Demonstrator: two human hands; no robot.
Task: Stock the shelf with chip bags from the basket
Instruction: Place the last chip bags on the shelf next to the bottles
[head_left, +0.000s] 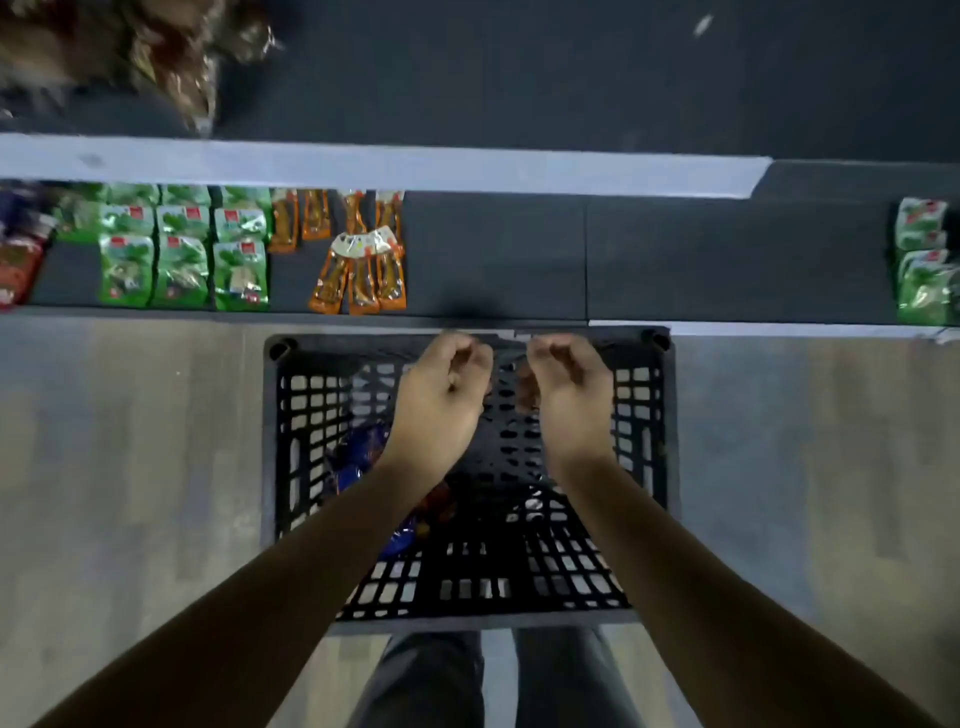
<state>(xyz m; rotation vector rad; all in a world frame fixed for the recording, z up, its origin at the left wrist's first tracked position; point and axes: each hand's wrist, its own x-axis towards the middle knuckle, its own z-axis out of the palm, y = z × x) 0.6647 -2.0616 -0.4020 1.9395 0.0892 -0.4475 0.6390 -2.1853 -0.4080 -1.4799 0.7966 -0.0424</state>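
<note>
Over the basket (670, 415), left hand (441, 400) and right hand (569, 400) curl loosely (each grip empty).

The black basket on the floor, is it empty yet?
Not empty: the basket holds a blue bag partly hidden under the left arm.

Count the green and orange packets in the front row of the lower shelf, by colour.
Green packets: 4 (three at the left, one at the far right)
Orange packets: 3
Total: 7
</note>
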